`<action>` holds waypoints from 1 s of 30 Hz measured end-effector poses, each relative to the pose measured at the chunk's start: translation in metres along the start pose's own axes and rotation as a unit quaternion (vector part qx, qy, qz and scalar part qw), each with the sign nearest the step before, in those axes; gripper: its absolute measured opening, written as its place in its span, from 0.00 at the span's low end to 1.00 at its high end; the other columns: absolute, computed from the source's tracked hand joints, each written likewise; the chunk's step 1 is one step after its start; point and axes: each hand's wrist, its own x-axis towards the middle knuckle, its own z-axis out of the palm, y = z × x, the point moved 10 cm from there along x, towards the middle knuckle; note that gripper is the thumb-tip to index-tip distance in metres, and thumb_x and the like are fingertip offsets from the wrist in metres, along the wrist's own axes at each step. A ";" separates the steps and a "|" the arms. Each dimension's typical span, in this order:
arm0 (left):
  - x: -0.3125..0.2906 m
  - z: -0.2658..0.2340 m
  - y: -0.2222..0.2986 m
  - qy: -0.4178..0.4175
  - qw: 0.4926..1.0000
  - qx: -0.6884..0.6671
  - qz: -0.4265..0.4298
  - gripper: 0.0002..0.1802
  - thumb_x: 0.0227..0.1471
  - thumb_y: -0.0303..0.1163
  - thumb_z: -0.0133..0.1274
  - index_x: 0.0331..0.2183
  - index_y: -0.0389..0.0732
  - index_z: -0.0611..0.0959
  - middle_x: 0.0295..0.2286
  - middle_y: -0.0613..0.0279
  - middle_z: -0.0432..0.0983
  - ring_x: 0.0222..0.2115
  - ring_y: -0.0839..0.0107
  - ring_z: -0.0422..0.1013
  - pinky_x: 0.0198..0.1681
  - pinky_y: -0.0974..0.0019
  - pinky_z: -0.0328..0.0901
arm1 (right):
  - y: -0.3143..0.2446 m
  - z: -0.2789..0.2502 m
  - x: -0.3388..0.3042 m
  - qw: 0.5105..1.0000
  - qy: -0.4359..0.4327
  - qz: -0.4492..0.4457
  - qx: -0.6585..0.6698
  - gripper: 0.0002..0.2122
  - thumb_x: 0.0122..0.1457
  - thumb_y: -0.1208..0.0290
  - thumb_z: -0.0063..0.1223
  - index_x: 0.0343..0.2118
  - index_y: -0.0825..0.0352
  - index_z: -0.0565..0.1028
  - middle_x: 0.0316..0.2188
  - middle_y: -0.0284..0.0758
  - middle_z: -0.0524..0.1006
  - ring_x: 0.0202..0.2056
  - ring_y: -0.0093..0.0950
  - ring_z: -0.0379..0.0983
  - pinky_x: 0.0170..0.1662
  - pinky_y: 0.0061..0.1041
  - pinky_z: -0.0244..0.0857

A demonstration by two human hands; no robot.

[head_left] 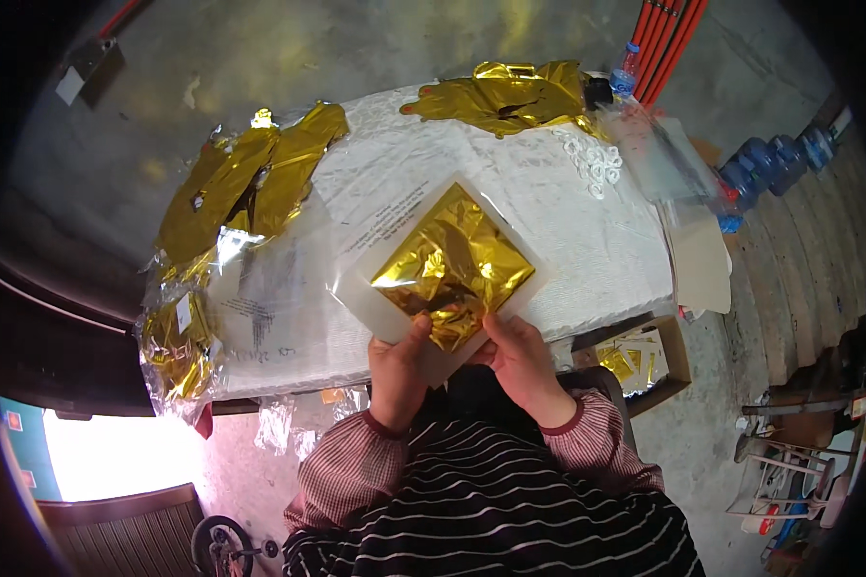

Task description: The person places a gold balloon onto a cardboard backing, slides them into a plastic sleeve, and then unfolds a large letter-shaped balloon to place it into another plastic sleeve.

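Observation:
A folded square of shiny gold foil (452, 264) lies on a pale square backing (361, 293), possibly a card or a bag, in front of my body. Its corners point toward and away from me. My left hand (397, 373) grips the near left edge, with the thumb on top. My right hand (524, 363) pinches the near right edge, its thumb at the foil and the fingers underneath. Both hands hold the piece over the near part of the white-covered table (587, 260). The fingers beneath are mostly hidden.
Flat gold foil pieces (241, 188) lie at the left, another gold foil piece (510, 101) at the back. Clear plastic bags (260, 317) spread nearby. White coils (597, 165) lie back right, near a plastic bottle (624, 72). A cardboard box (678, 351) with foil packs stands below right.

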 end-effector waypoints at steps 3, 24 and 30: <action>-0.012 -0.018 0.003 0.016 0.999 0.016 -0.025 0.14 0.49 0.20 0.48 0.42 0.35 0.73 0.38 0.61 0.72 0.38 0.71 0.69 0.43 0.68 0.63 | -0.020 -0.024 -0.009 0.994 0.014 -0.048 -0.098 0.15 0.60 0.70 0.42 0.47 0.71 0.64 0.40 0.36 0.73 0.36 0.28 0.73 0.38 0.28 0.70; -0.073 -0.040 -0.056 -0.056 0.973 0.018 -0.221 0.15 0.51 0.24 0.49 0.43 0.35 0.71 0.36 0.59 0.73 0.34 0.70 0.71 0.34 0.68 0.70 | -0.032 -0.045 -0.028 0.967 0.063 -0.050 -0.243 0.15 0.56 0.80 0.46 0.48 0.72 0.67 0.36 0.28 0.73 0.34 0.13 0.67 0.39 0.12 0.61; -0.074 -0.057 -0.058 -0.010 0.974 0.035 -0.222 0.13 0.51 0.26 0.50 0.41 0.35 0.73 0.34 0.62 0.74 0.32 0.74 0.71 0.34 0.70 0.69 | -0.030 -0.041 -0.033 0.969 0.052 -0.030 -0.238 0.18 0.56 0.81 0.46 0.51 0.73 0.63 0.38 0.30 0.73 0.35 0.15 0.67 0.41 0.14 0.62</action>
